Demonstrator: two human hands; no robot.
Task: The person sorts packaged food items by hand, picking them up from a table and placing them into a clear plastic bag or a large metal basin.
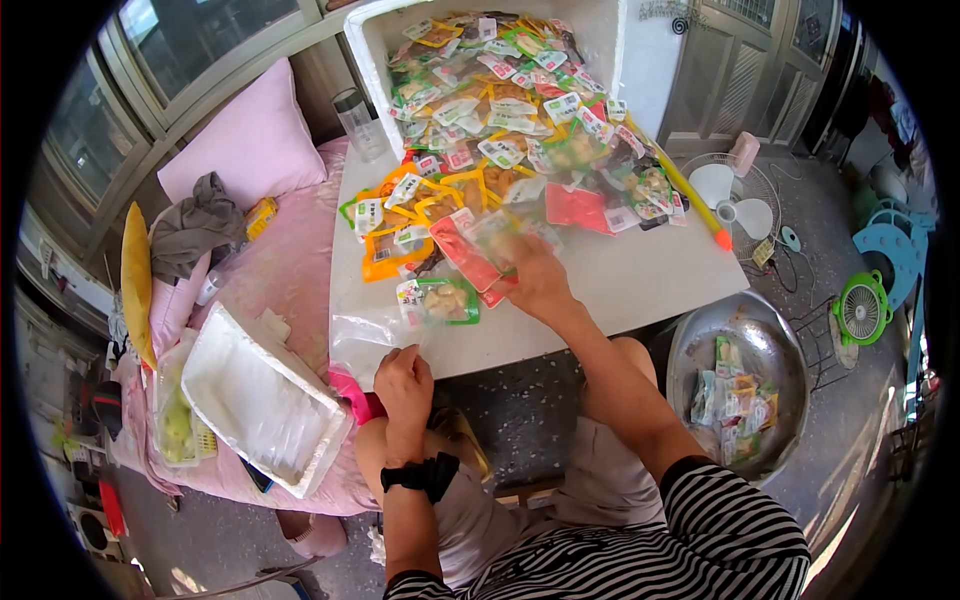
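A pink-covered bed (290,250) fills nine o'clock. Beside it, from the centre towards twelve o'clock, is a white worktop (640,275). At its twelve o'clock end, a white foam box (620,60) lies open towards the person, and a heap of small food packets (500,125) spills from it. At four o'clock, a round metal basin (782,360) on the floor holds several packets. At eight o'clock, a white foam tray (260,390) sits tilted on the bed. A white fan (728,211) stands at two o'clock.

The right hand (537,280) reaches over the near edge of the heap, touching a red packet (463,250); blur hides whether its grip is closed. The left hand (404,385), at seven o'clock by the worktop's near edge, has its grip together beside a clear plastic bag (372,332); whether it pinches the bag cannot be told. Between the hands lies a green-edged packet (447,301).
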